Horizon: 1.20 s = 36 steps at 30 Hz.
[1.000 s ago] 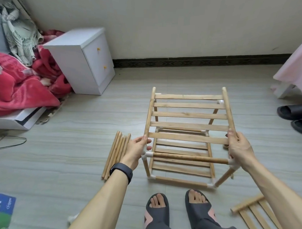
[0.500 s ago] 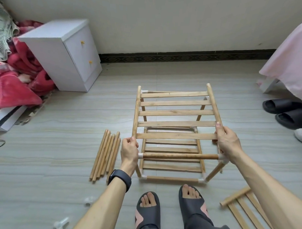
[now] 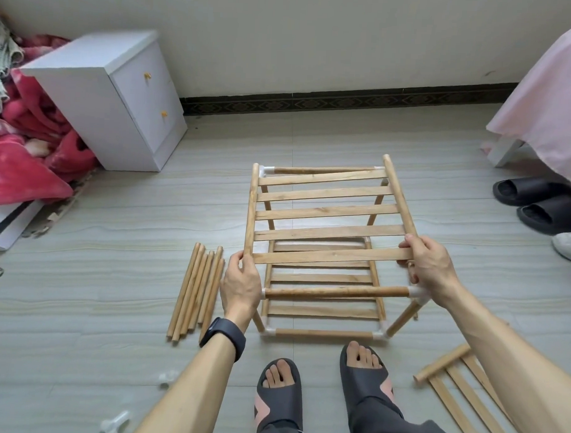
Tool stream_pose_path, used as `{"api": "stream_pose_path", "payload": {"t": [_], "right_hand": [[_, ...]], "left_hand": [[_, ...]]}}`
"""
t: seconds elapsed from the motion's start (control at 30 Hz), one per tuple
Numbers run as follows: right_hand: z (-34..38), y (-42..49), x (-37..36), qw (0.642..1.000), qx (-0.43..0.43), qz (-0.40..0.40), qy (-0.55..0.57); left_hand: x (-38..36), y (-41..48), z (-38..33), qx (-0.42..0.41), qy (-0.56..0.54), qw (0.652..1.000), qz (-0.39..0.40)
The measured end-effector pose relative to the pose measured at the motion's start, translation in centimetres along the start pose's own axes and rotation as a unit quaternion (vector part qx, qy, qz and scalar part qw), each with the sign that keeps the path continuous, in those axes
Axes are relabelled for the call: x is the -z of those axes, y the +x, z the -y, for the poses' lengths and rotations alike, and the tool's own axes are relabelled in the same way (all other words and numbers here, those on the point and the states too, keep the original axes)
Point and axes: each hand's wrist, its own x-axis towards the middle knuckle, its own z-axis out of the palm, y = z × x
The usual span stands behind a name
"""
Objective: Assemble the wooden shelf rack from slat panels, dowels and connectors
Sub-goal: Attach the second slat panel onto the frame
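Observation:
A part-built wooden rack (image 3: 322, 333) stands on the floor in front of my feet, its dowels joined by white connectors (image 3: 417, 294). Over it lies a slat panel (image 3: 329, 211), tilted, with its far end near the rack's back rail. My left hand (image 3: 241, 282) grips the panel's left side rail at its near end. My right hand (image 3: 429, 265) grips the right side rail near the closest slat. A lower slat shelf shows through the gaps.
Several loose dowels (image 3: 195, 291) lie on the floor left of the rack. Another slat panel (image 3: 459, 400) lies at the bottom right. White connectors (image 3: 115, 424) sit at the lower left. A white cabinet (image 3: 120, 97), red bedding and black slippers (image 3: 534, 202) flank the area.
The view has tilted and shifted slightly. Both hands keep hold of the slat panel's side rails, and its far end has come down nearer the rack's back rail.

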Motion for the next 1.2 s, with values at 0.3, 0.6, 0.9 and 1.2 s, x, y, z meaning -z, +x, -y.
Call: {"api": "stream_pose_path", "payload": {"t": [0.3,0.6,0.9,1.2], "right_hand": [[0.4,-1.1,0.6,0.991,-0.053,0.053,0.110],[0.9,-1.7,0.8,0.987,-0.101,0.037,0.118],[0.2,-2.9,0.5,0.991,-0.077,-0.001,0.110],[1.1,-5.0,-3.9,0.979,-0.088,-0.048,0.176]], "left_hand": [[-0.6,0.5,0.3,0.049,-0.001,0.999,0.011],[-0.7,0.3,1.0,0.045,-0.010,0.999,-0.002],[-0.5,-0.4,1.0,0.016,0.027,0.999,0.006],[-1.4,-2.9,-2.8,-0.317,0.311,0.895,0.044]]}}
